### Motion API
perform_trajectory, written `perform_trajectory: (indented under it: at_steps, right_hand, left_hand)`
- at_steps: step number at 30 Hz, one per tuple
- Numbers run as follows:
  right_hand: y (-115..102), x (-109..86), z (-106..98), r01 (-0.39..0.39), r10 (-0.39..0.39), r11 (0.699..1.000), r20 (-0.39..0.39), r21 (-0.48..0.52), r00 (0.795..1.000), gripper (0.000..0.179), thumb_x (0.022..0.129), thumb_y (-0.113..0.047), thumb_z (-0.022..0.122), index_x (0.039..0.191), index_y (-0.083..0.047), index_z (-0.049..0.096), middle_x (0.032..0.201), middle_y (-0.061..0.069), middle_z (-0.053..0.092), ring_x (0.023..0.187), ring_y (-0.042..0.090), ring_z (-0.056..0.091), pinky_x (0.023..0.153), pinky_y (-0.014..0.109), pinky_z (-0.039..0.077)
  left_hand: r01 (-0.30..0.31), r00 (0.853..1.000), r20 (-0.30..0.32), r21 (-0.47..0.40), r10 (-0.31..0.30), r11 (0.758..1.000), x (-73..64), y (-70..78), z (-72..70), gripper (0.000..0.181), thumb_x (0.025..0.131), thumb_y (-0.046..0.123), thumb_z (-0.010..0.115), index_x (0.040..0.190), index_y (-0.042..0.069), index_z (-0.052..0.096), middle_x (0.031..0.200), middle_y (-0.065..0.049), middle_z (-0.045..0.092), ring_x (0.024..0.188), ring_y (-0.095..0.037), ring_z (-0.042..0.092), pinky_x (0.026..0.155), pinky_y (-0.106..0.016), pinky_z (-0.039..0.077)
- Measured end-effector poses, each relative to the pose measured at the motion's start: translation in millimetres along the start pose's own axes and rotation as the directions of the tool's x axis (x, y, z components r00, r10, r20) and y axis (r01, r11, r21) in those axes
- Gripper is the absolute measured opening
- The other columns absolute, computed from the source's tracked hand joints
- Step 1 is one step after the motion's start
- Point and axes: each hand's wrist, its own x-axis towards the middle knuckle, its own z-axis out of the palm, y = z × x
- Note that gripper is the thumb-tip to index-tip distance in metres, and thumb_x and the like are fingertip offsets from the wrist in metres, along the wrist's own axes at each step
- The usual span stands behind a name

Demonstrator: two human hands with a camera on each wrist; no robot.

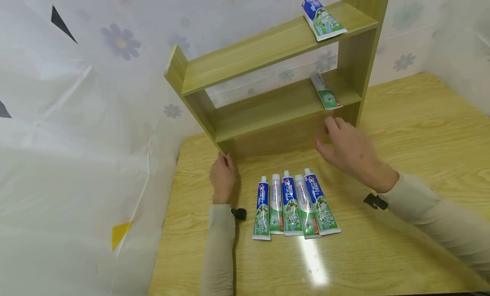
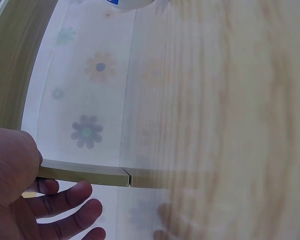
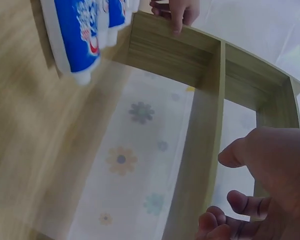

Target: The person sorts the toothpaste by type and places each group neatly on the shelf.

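Note:
My left hand pinches the lower front edge of the side panel of a wooden shelf. In the left wrist view the thumb lies on one side of the panel and the fingers on the other. My right hand, slightly blurred, holds nothing and hovers before the shelf's lower right part, fingers apart. Just above it, a silver-and-green toothpaste tube lies on the middle board. A blue-and-green toothpaste tube lies on the upper board. Several toothpaste tubes lie side by side on the table, caps toward the shelf.
The shelf stands at the back of the wood-grain table. Behind it hangs a flower-patterned wall covering. White sheeting runs along the table's left side.

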Motion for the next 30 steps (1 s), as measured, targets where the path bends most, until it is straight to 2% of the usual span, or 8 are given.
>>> perform_trajectory:
  at_steps: [4,10,11,13,17,23,26,30]
  right_hand:
    - [-4,-10.9,9,-0.032,0.031,0.999,0.068,0.015,0.997,0.029,0.100,-0.021,0.074,0.106,-0.001,0.054,0.085,0.015,0.061,0.057,0.021,0.049,0.046,0.029,0.035]
    - [-10,-28.0,26,-0.125,0.103,0.990,0.253,0.072,0.962,0.031,0.104,-0.024,0.071,0.114,0.000,0.054,0.093,0.019,0.069,0.049,0.016,0.044,0.045,0.028,0.034]
    - [-11,-30.5,29,-0.136,0.110,0.988,0.276,0.077,0.955,0.031,0.105,-0.025,0.070,0.115,0.000,0.054,0.092,0.019,0.069,0.050,0.016,0.045,0.045,0.029,0.036]
    - [-13,-35.1,33,-0.162,0.129,0.984,0.320,0.079,0.938,0.033,0.106,-0.027,0.069,0.117,0.001,0.055,0.095,0.019,0.070,0.053,0.017,0.048,0.047,0.030,0.039]
    - [-16,-42.9,43,-0.178,0.141,0.982,0.362,0.071,0.921,0.033,0.105,-0.029,0.069,0.114,-0.001,0.056,0.089,0.015,0.066,0.059,0.018,0.053,0.049,0.030,0.042]
    - [-20,-53.4,52,-0.163,0.123,0.984,0.400,0.067,0.908,0.031,0.104,-0.029,0.071,0.106,-0.002,0.055,0.081,0.008,0.059,0.061,0.018,0.053,0.050,0.030,0.040]
    - [-22,-58.1,54,-0.158,0.112,0.985,0.425,0.073,0.898,0.031,0.104,-0.028,0.071,0.108,-0.001,0.055,0.078,0.007,0.058,0.061,0.018,0.054,0.051,0.031,0.041]
    - [-24,-63.2,57,-0.159,0.093,0.981,0.454,0.108,0.886,0.036,0.105,-0.028,0.070,0.117,0.004,0.057,0.074,0.005,0.058,0.059,0.016,0.054,0.050,0.031,0.042]
  left_hand:
    - [-0.013,1.000,-0.004,0.026,0.013,1.000,7.7,-42.9,36.9,0.055,0.115,0.061,0.031,0.086,0.019,0.054,0.064,0.000,0.056,0.051,-0.021,0.053,0.045,-0.044,0.039]
    - [-0.007,1.000,0.001,0.017,0.007,1.000,2.3,-11.2,9.4,0.044,0.117,0.045,0.044,0.086,0.015,0.056,0.064,-0.006,0.060,0.053,-0.027,0.057,0.048,-0.049,0.044]
    - [0.001,1.000,0.007,0.024,-0.001,1.000,3.0,-9.9,9.2,0.045,0.117,0.045,0.043,0.086,0.015,0.055,0.064,-0.006,0.059,0.052,-0.027,0.056,0.047,-0.049,0.043]
    - [-0.006,1.000,-0.005,0.045,0.006,0.999,6.4,-28.3,26.8,0.048,0.116,0.052,0.039,0.085,0.018,0.053,0.063,-0.002,0.056,0.051,-0.023,0.053,0.045,-0.045,0.040]
    - [0.025,0.999,0.025,0.043,-0.026,0.999,9.4,-41.1,39.3,0.050,0.116,0.055,0.036,0.086,0.019,0.051,0.064,-0.004,0.056,0.052,-0.026,0.055,0.045,-0.044,0.039]
    - [0.024,1.000,0.015,0.032,-0.024,0.999,6.9,-22.2,22.4,0.048,0.117,0.050,0.040,0.086,0.015,0.054,0.065,-0.009,0.061,0.053,-0.032,0.060,0.046,-0.054,0.041]
    - [0.013,1.000,-0.002,0.036,-0.013,0.999,6.1,-18.6,19.2,0.049,0.117,0.050,0.039,0.085,0.016,0.053,0.064,-0.007,0.061,0.053,-0.029,0.061,0.046,-0.054,0.040]
    - [0.017,1.000,0.011,0.014,-0.017,1.000,1.5,3.2,-0.8,0.044,0.118,0.040,0.043,0.086,0.011,0.055,0.065,-0.011,0.061,0.054,-0.031,0.060,0.047,-0.054,0.042]
